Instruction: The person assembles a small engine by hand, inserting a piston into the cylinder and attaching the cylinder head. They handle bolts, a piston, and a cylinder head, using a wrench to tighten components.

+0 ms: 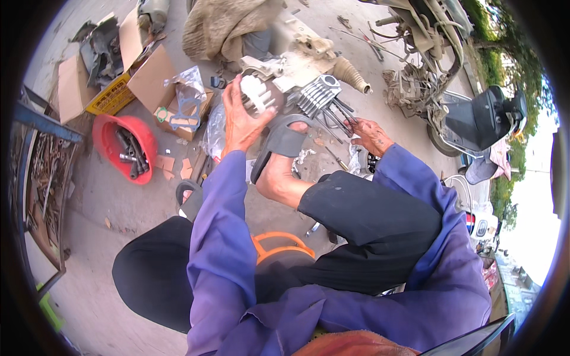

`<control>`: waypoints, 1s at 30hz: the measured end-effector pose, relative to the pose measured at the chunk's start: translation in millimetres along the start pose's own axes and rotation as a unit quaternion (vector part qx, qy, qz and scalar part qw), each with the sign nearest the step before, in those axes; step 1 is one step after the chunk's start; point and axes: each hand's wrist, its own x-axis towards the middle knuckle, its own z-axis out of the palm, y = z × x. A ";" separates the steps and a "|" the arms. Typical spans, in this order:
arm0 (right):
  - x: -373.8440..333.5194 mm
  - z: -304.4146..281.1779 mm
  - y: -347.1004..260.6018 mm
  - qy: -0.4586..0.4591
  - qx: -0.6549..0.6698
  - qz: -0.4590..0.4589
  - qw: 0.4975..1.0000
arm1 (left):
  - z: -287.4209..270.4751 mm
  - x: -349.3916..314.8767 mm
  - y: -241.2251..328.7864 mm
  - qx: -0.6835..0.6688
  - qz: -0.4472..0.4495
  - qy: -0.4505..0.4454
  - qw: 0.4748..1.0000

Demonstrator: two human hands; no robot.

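Note:
A dirty scooter engine (291, 71) lies on the ground ahead of me. At its left side, my left hand (242, 121) is curved around a white finned cooling fan (255, 95), thumb at the near edge and fingers at the far edge. A finned metal cylinder (319, 96) stands out from the engine, with several long thin studs (338, 121) beside it. My right hand (371, 136) closes its fingers at the ends of these studs; the exact hold is partly hidden. My sandalled foot (285, 139) is raised close against the engine, between both hands.
On the left are a red helmet-shaped bowl (101, 145) of sockets, an opened cardboard box (74, 89) and gaskets (185, 115). A partly stripped scooter (439, 77) stands at right. A ribbed hose (350, 74) and brown cloth (222, 29) are beyond. An orange stool handle (279, 236) shows below.

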 end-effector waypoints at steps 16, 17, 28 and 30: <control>1.5 -1.9 1.5 -0.014 -0.010 -0.012 1.000 | 5.4 -1.1 -0.6 -0.016 -0.042 0.005 0.999; 2.6 -2.8 2.0 -0.022 -0.011 -0.010 1.000 | 5.4 -1.1 -1.1 -0.018 -0.043 0.008 0.999; -4.3 4.1 -10.2 -0.024 -0.018 -0.016 0.999 | 2.0 -3.4 2.5 -0.036 -0.064 0.019 0.997; 6.6 5.9 -14.1 -0.034 -0.018 -0.010 0.999 | -4.0 -0.7 -0.2 -0.035 -0.067 0.031 0.997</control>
